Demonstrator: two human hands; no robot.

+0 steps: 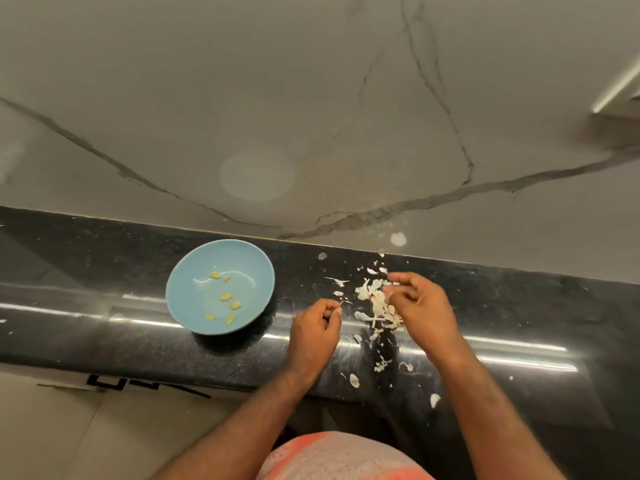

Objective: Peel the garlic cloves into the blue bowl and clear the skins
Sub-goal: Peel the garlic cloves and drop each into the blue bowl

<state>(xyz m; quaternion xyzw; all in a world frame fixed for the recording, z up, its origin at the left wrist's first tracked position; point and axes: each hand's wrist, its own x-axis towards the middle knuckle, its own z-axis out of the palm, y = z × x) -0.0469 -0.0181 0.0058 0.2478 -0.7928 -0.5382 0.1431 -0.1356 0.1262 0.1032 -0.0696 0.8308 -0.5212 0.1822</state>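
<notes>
The blue bowl sits near the back edge of the counter, just left of the left hand. Several peeled cloves lie inside it at mixed angles. The skins trail from the back edge toward the front edge, between the hands. The left hand, fingers curled, pinches a wisp of skin. The right hand curls over the pile; what it holds, I cannot tell. Black lettering below the front edge is cut off and unreadable.
</notes>
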